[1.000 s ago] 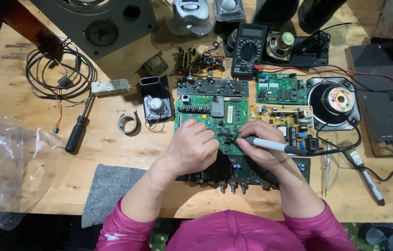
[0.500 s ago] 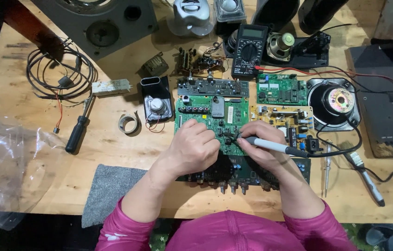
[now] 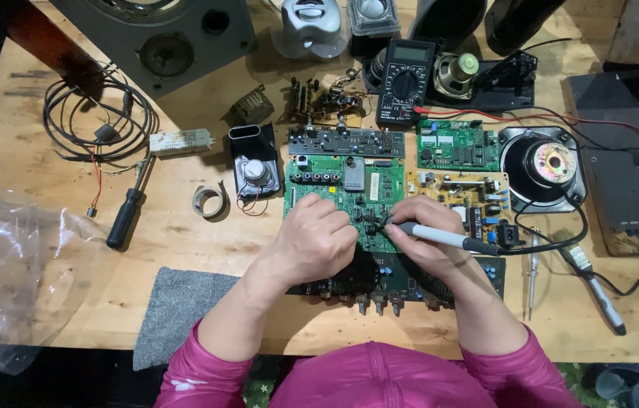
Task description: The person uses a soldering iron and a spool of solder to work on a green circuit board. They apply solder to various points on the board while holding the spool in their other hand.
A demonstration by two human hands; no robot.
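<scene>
Workbench [image 3: 206, 302] planks carry a spread of parts pushed outward, which leaves the middle free for the green circuit board [image 3: 342, 189] lying flat and square to the person. The left hand [image 3: 316, 242] lies palm down on the board's near half, fingers curled loosely and gripping nothing, apparently to pin the board steady. The right hand [image 3: 421, 238] has its fingers closed around a soldering iron [image 3: 444, 238] in a pen-like hold, probably for fine control. The iron lies almost level across the board: its long axis runs left to right, tip pointing left toward the board's centre, black cord trailing off to the right.
</scene>
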